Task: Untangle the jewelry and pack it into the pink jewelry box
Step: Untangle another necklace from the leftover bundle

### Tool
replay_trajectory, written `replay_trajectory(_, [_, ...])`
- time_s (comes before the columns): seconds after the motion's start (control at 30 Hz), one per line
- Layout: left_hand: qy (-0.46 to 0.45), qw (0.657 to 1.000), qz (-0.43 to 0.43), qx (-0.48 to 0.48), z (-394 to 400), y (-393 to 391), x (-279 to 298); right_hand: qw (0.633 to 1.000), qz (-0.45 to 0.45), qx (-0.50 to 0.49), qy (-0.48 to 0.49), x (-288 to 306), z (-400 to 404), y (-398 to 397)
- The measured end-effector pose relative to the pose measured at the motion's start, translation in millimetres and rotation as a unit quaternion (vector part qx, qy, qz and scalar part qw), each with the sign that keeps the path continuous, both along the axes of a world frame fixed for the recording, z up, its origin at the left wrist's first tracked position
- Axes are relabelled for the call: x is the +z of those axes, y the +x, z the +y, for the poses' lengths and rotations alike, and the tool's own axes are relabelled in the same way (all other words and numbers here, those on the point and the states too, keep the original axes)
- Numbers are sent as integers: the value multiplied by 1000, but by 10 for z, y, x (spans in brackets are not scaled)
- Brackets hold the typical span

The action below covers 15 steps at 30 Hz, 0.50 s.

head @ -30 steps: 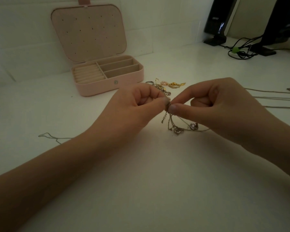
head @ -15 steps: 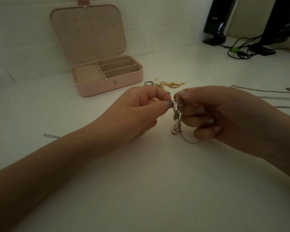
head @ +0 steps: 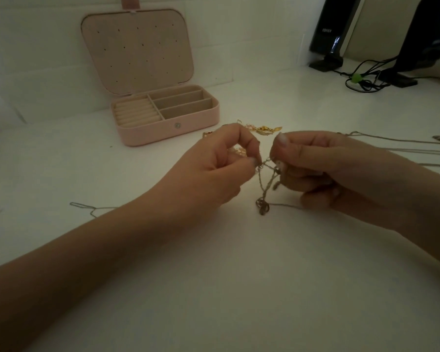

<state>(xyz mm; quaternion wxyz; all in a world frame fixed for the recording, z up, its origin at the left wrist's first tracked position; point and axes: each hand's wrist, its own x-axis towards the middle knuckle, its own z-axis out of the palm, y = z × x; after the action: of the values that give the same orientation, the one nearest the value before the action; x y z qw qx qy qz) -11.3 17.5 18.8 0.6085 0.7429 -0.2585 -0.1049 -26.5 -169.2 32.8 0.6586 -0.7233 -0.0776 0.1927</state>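
At centre frame, the left hand (head: 214,171) and right hand (head: 323,168) each pinch the tangled chains (head: 264,184) just above the white desk (head: 226,275); the pink jewelry box (head: 168,123) sits open at upper left.

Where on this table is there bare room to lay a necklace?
Bare white table between the forearms, nearer than the hanging tangled silver chains. Crowded: gold pieces beside the open pink jewelry box; thin chains at right.
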Motion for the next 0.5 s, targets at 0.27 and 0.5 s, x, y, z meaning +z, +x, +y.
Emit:
replay_trajectory(0.27, [-24, 999, 39, 9, 6, 0, -2, 998, 33, 43, -25, 29, -26, 15])
replay_trajectory(0.5, [2, 999, 48, -4, 21, 16, -54, 995, 25, -27, 94, 58, -50, 6])
